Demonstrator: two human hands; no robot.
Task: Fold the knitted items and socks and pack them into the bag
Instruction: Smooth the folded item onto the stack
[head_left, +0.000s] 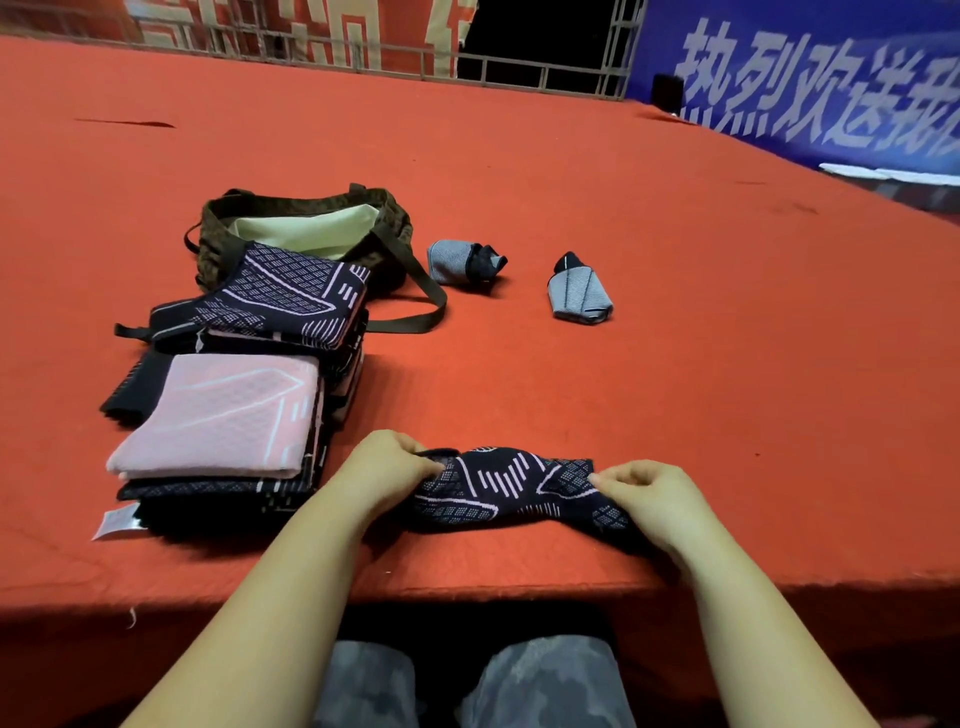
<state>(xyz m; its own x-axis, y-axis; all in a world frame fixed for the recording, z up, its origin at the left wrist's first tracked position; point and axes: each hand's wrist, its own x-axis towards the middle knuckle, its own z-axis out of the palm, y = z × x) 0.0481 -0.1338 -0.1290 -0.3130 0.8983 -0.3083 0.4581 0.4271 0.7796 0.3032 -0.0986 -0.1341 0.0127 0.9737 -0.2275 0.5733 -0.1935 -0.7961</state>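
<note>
Near the front edge of the red-covered table (571, 171), the person stretches a dark knitted piece (511, 491) with pale line patterns between both hands. The left hand (387, 470) has its fingers curled round the piece's left end, and the right hand (649, 499) pinches the right end between thumb and fingertips; the cloth sags a little in the middle and lies on the tabletop. To the left sits a stack of folded knits (218, 457), a pink one (228, 415) on top, with another dark patterned knit (275, 296) beyond it, leaning against the bag (306, 223). The bag, dark with a pale lining, gapes open farther back, its strap (415, 306) trailing to the right. Two rolled grey socks lie well apart from the hands: one (460, 262) just beside the bag, the other (579, 296) farther right.
</note>
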